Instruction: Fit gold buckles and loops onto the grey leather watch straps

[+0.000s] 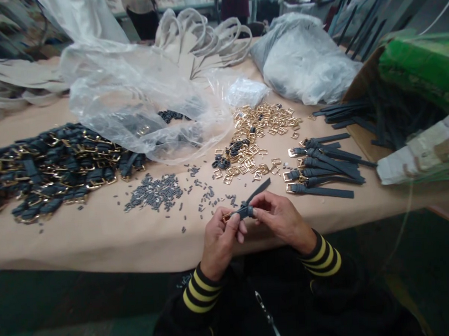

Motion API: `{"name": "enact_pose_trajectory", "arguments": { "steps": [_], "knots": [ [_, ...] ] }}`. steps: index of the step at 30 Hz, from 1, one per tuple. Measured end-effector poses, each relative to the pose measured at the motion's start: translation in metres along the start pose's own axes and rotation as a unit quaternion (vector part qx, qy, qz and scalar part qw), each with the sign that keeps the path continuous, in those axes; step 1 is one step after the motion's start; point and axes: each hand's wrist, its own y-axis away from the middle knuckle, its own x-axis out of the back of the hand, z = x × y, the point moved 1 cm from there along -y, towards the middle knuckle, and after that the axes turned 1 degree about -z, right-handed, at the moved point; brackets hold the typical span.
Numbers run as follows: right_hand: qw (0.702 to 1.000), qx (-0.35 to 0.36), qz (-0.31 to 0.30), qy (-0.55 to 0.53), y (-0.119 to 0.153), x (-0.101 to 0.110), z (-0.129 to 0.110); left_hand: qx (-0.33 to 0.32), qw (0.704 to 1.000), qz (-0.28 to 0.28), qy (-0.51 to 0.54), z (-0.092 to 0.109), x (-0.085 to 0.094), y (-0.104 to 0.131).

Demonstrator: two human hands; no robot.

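Note:
Near the table's front edge, my left hand [221, 237] pinches the buckle end of a dark grey strap [261, 187]. A gold buckle [226, 217] shows at its fingers. My right hand [283, 217] is closed on a small dark strap loop [250, 212] at the same piece, thumb against fingertips. The strap's free end points up and to the right. Just beyond the hands lie loose gold buckles [252, 159] and a scatter of tiny dark pieces [156, 191]. Several buckled straps [319, 189] lie right of my hands.
A large heap of buckled straps [59, 166] covers the table's left. Clear plastic bags [146, 107] and a stuffed bag [301, 58] lie farther back, near pale looped straps [202, 39]. At right, a cardboard box [362, 140] holds dark strips. People stand in the background.

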Motion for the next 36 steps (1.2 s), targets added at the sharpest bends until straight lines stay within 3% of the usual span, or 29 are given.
{"name": "enact_pose_trajectory", "arguments": {
  "steps": [4, 8, 14, 22, 26, 33, 36],
  "knots": [
    [0.999, -0.012, -0.027, -0.038, 0.001, 0.002, -0.004, 0.014, 1.000, -0.014, 0.015, 0.000, 0.001, -0.001],
    [1.000, -0.002, -0.018, -0.019, 0.002, 0.005, -0.004, 0.001, 0.998, -0.019, -0.065, 0.003, 0.000, 0.001],
    [0.998, -0.048, -0.013, -0.040, 0.003, 0.005, -0.001, -0.007, 0.991, 0.006, -0.131, 0.005, -0.005, 0.005],
    [1.000, 0.000, -0.026, 0.015, 0.006, 0.004, 0.001, -0.017, 0.993, 0.037, -0.111, 0.005, -0.009, 0.003],
    [1.000, 0.000, -0.023, -0.011, 0.005, 0.004, 0.001, -0.033, 0.989, 0.055, -0.131, 0.003, -0.012, 0.006],
    [0.988, -0.050, -0.075, -0.126, 0.009, -0.001, -0.006, -0.046, 0.980, 0.083, -0.175, -0.002, -0.009, 0.007],
    [0.990, -0.051, -0.045, -0.126, 0.010, -0.005, -0.009, -0.053, 0.983, 0.095, -0.147, -0.001, -0.012, 0.008]
  ]
}}
